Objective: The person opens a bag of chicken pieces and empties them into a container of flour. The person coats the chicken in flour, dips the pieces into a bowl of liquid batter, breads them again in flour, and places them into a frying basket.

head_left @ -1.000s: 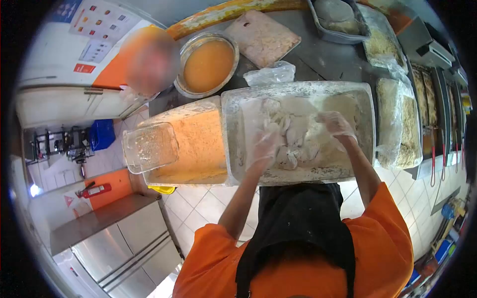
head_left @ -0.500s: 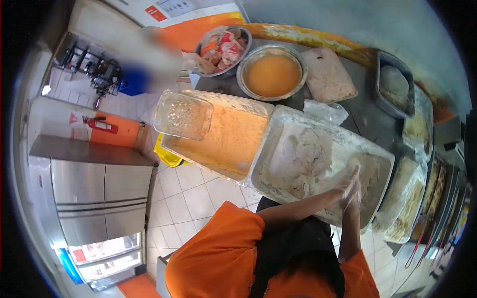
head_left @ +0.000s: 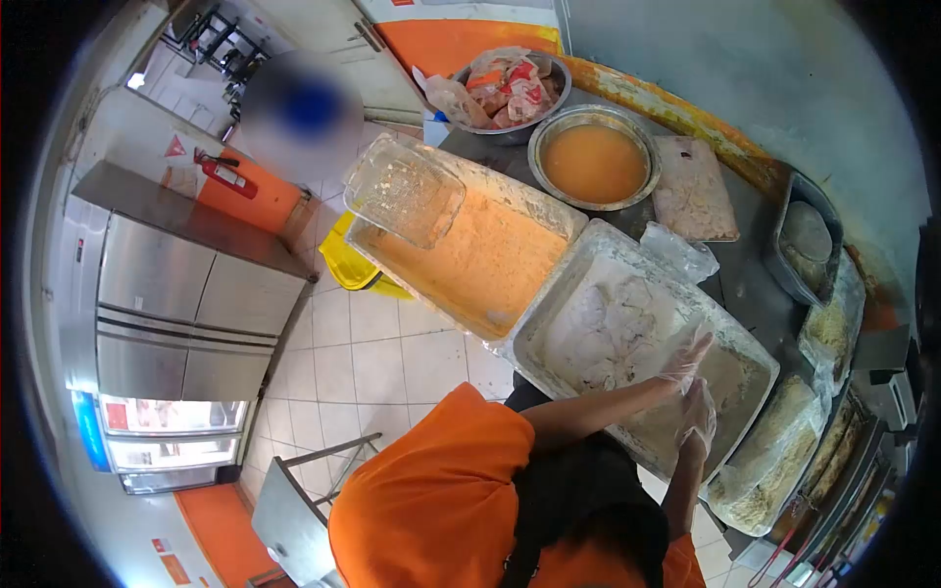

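My left hand (head_left: 689,361), in a clear plastic glove, is over the right part of a grey tub (head_left: 761,396) of white flour, its fingers stretched out. Just below it, close to the left wrist, is my right hand (head_left: 697,416), gloved too; its fingers are too blurred to read. Several flour-coated pieces (head_left: 613,318), probably meat, lie heaped on the flour to the left of my hands. Nothing shows clearly in either hand.
A second tub (head_left: 470,323) with orange crumbs adjoins on the left, a clear perforated basket (head_left: 407,196) at its far end. Behind stand a bowl of orange liquid (head_left: 593,164), a bowl of bagged meat (head_left: 510,98) and a flat package (head_left: 694,186). Bagged trays (head_left: 769,456) line the right.
My hands were pressed together, pointing away over the tub; now they are slightly apart, the right one lower. The camera view has turned, and a blurred person at the back has shifted.
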`<state>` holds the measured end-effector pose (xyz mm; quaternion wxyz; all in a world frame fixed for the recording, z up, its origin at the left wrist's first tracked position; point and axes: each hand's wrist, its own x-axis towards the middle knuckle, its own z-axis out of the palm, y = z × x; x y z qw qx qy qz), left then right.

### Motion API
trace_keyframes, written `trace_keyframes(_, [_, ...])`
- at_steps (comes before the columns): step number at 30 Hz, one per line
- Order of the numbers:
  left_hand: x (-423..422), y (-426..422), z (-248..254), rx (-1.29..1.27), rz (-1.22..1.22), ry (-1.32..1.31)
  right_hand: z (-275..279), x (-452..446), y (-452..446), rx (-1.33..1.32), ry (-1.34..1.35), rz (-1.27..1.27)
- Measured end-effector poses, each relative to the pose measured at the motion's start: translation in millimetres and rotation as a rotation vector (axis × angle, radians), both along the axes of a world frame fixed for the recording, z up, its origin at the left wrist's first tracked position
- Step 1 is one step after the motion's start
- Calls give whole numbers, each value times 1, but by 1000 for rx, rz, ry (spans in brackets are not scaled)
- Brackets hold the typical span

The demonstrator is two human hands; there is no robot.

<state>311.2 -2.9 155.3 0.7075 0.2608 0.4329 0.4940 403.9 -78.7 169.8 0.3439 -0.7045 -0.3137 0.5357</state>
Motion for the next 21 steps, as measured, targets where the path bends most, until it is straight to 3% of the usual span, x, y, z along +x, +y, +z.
trace_keyframes(2, [4, -3, -11, 93, 0, -88, -5, -1, 0, -70, -214, 192])
trace_keyframes(4, [1, -5, -18, 42, -87, -54, 0, -7, -11, 37, -457, 568])
trace_keyframes(5, [-2, 5, -19, -65, -154, 14, 7, -11, -15, 144, -575, 636])
trace_keyframes(6, [3, 11, -39, -68, -179, 40, 22, -18, -13, 238, -705, 689])
trace_keyframes(8, [16, 21, -101, 24, -157, 46, 10, -12, -14, 417, -860, 530])
trace_keyframes(10, [-22, 16, -81, 463, -225, 501, 38, -1, -3, 16, -580, 433])
trace_keyframes(11, [-31, 21, -96, 576, -237, 587, 47, 4, 0, -156, -415, 391])
trace_keyframes(13, [-53, 27, -51, 108, -272, 420, 1, 39, -18, 33, -977, 807])
trace_keyframes(14, [-60, 29, -21, -122, -261, 342, -42, 64, -30, 285, -1333, 969])
trace_keyframes(17, [-83, 23, 47, -342, 105, -152, -40, 66, -30, 162, -957, 732])
trace_keyframes(19, [-116, 22, 49, -181, 156, -152, 6, 47, -12, 142, -575, 503])
trace_keyframes(21, [-147, 22, 53, -100, 243, -176, -13, 53, -6, 159, -532, 519])
